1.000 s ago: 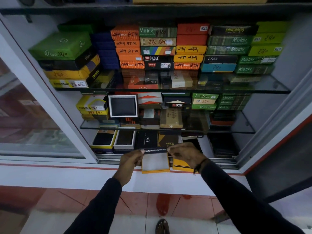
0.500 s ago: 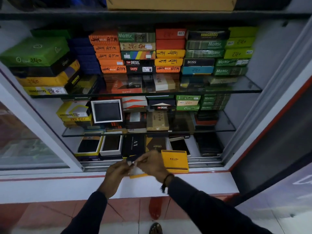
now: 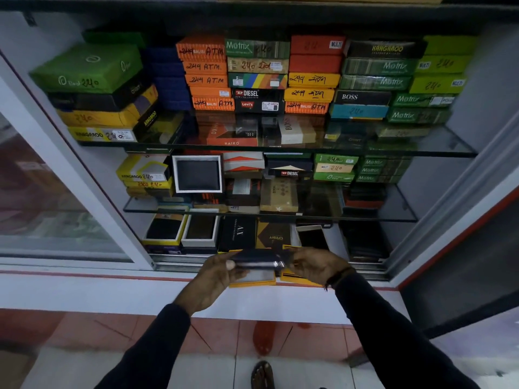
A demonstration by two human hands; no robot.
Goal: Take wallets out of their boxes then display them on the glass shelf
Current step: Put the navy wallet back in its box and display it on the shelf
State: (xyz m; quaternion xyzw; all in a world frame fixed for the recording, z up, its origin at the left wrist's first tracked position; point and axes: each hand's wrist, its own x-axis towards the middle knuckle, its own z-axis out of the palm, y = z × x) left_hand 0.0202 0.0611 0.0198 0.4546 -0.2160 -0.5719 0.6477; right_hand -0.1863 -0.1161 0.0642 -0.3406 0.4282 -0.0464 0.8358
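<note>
A dark wallet (image 3: 257, 261) is held flat between my two hands, just in front of the cabinet's bottom sill. My left hand (image 3: 214, 276) grips its left end and my right hand (image 3: 313, 266) its right end. Under the wallet lies an open yellow box tray (image 3: 252, 279) with a pale inside, and beside it on the right the yellow box lid (image 3: 297, 277), partly hidden by my right hand. Above are two glass shelves (image 3: 407, 217) stacked with wallet boxes. One open white-framed box (image 3: 198, 174) stands upright showing a dark wallet.
On the cabinet floor sit open boxes with dark wallets (image 3: 164, 230), a black AX box (image 3: 238, 233) and a pile of dark wallets (image 3: 365, 242). A sliding glass door (image 3: 56, 192) covers the left side. A white ledge (image 3: 112, 293) runs below, above the red tiled floor.
The wallet has come up out of the yellow tray and is now held level by both hands. The lid lies at the right. The camera view has shifted back leftwards.
</note>
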